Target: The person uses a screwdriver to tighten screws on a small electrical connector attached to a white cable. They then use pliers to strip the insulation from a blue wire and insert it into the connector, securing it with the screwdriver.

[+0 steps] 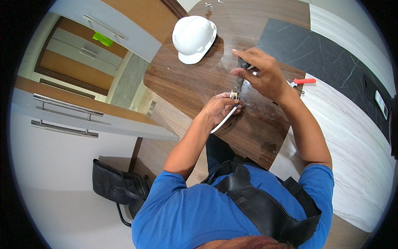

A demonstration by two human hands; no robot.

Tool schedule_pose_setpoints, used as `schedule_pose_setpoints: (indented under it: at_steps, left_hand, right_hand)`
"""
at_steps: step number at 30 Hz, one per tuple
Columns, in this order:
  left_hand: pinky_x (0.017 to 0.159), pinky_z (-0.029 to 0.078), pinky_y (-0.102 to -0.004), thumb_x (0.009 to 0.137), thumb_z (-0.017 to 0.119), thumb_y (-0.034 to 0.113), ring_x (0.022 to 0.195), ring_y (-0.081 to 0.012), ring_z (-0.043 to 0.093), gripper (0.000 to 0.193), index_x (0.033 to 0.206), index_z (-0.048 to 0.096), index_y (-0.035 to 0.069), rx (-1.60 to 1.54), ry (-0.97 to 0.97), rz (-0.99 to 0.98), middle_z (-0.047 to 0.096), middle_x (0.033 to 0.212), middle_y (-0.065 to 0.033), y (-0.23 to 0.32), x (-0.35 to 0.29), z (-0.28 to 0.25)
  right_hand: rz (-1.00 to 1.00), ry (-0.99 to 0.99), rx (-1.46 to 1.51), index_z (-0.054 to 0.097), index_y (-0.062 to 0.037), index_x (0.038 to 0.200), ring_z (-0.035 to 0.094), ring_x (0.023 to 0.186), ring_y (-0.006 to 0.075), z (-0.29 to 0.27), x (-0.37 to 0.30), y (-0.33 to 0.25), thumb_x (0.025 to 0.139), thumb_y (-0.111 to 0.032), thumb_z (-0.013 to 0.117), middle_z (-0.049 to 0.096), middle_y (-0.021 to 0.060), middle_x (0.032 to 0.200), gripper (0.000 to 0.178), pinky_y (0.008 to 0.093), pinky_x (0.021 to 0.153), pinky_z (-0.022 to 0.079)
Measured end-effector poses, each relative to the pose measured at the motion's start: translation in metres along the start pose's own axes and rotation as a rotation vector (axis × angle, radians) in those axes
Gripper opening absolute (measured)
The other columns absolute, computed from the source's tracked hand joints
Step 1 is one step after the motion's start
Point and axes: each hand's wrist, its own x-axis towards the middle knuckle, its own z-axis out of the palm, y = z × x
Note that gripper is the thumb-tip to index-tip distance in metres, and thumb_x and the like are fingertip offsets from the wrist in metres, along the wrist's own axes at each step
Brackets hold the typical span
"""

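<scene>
My left hand [219, 108] is closed around a small fitting [234, 95] with pale and brass-coloured parts. A white cable [224, 120] runs from it down past my fingers, with a bit of blue at its upper end. Above it, my right hand [262, 71] grips the dark handle of a screwdriver [241, 64] between thumb and fingers. The screwdriver points down at the fitting; whether its tip sits in a screw is too small to tell. Both hands are over the brown wooden tabletop [255, 139].
A white hard hat [192, 38] rests on the far left of the table. Red-handled pliers [304, 81] lie right of my right hand. Farther right is a white handheld device [381, 104]. A black chair [118, 182] stands at lower left, below cabinet handles [66, 128].
</scene>
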Motion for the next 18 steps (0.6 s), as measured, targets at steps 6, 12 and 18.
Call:
schedule_pose_setpoints:
  at_steps: [6, 12, 18]
  left_hand:
    - [0.076, 0.064, -0.0337, 0.095, 0.065, -0.004, 0.083, -0.0228, 0.072, 0.020, 0.112, 0.057, -0.001, -0.008, 0.032, 0.007, 0.070, 0.096, -0.0143, 0.000, -0.001, 0.002]
    - [0.077, 0.064, -0.0348, 0.094, 0.065, -0.003, 0.085, -0.0226, 0.072, 0.021, 0.114, 0.058, 0.000, -0.006, 0.022, 0.002, 0.071, 0.097, -0.0131, -0.001, 0.000, 0.000]
    - [0.078, 0.064, -0.0352, 0.094, 0.066, -0.003, 0.087, -0.0227, 0.072, 0.022, 0.115, 0.058, 0.000, -0.015, 0.008, 0.009, 0.070, 0.098, -0.0129, -0.002, 0.000, -0.002]
  right_hand:
    - [-0.057, 0.141, 0.075, 0.063, -0.0061, 0.137, 0.064, 0.079, 0.0265, 0.011, 0.001, -0.001, 0.094, -0.018, 0.075, 0.067, 0.0172, 0.098, 0.047, 0.0374, 0.068, 0.052]
    - [0.001, 0.008, -0.057, 0.061, -0.0060, 0.139, 0.065, 0.081, 0.0277, -0.002, 0.000, -0.003, 0.095, -0.013, 0.072, 0.068, 0.0181, 0.101, 0.046, 0.0381, 0.069, 0.052]
    - [-0.072, 0.055, 0.063, 0.061, -0.0066, 0.139, 0.064, 0.078, 0.0283, 0.006, 0.001, -0.002, 0.095, -0.011, 0.071, 0.067, 0.0170, 0.098, 0.045, 0.0389, 0.070, 0.052]
